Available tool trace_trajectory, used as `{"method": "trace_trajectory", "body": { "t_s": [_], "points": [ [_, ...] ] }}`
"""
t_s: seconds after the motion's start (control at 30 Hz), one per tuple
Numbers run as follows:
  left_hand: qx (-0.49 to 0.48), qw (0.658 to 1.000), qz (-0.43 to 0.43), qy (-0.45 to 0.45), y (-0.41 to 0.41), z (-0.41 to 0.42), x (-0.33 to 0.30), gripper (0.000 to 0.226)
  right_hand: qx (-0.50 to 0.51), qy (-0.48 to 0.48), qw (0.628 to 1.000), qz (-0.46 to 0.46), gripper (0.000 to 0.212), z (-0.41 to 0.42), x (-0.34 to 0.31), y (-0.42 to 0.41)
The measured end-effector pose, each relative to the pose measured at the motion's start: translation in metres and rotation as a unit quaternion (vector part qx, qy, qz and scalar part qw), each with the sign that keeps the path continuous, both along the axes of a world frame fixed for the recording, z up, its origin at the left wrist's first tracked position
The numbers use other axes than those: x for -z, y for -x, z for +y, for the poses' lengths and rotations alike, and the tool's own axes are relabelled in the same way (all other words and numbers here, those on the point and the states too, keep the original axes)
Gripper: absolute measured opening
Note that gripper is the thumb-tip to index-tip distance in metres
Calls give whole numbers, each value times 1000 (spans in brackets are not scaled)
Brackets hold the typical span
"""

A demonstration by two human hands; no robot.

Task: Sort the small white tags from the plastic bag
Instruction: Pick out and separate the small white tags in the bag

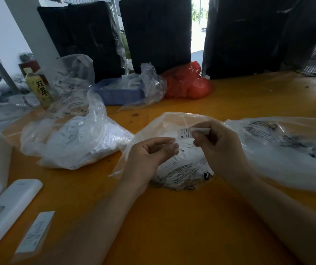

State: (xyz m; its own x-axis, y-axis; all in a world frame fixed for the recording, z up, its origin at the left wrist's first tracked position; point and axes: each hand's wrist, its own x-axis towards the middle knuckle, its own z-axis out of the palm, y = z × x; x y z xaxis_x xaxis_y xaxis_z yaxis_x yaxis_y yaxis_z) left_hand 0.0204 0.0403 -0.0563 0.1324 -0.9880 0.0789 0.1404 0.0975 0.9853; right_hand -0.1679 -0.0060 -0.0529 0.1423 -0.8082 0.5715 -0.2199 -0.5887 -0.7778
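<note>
A person's two bare hands work over a yellow-orange table (172, 217), seen from a head cam. The right hand (220, 146) pinches a small white tag (190, 132) between thumb and forefinger, held up just above a clear plastic bag (180, 169) w/ black print; the tag shows printed text incl. a letter M. The left hand (149, 155) hovers close beside it, fingers loosely curled, gripping nothing; fingertips sit near the tag but apart from it. The bag lies flat at center, white tags visible inside. A second clear bag of tags (73, 142) sits to the left, a third printed bag (287, 150) to the right. Near-left: a white remote (8, 213) and a white paper strip (34, 232). Farther back: a blue tray (118, 94), a red plastic bag (187, 83), a drink bottle (38, 88) w/ yellow label, and dark boxes (153, 31) behind the table.
</note>
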Motion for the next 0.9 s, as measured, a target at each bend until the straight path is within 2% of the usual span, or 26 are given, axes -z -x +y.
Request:
{"method": "trace_trajectory", "body": {
  "t_s": [0.1,0.23,0.47,0.6,0.73,0.83,0.9],
  "points": [
    [11,999,45,-11,0,-2,0,22,3,-4,1000,-1,22,-2,2,0],
    [18,999,44,-8,-1,-3,2,23,7,-5,1000,1,22,-1,2,1],
    [44,999,-13,22,-2,-3,5,34,14,22,999,33,29,2,-2,1],
    [37,998,-50,33,-2,-3,7,28,18,37,998,52,18,3,-3,1],
    [33,996,-70,37,-3,-3,6,33,34,39,994,94,15,2,-2,1],
    [23,997,-65,38,-3,-2,5,28,51,62,988,129,14,0,-2,2],
    [4,995,-92,45,-3,-1,4,18,47,77,983,159,14,-1,-2,2]
  ]
}}
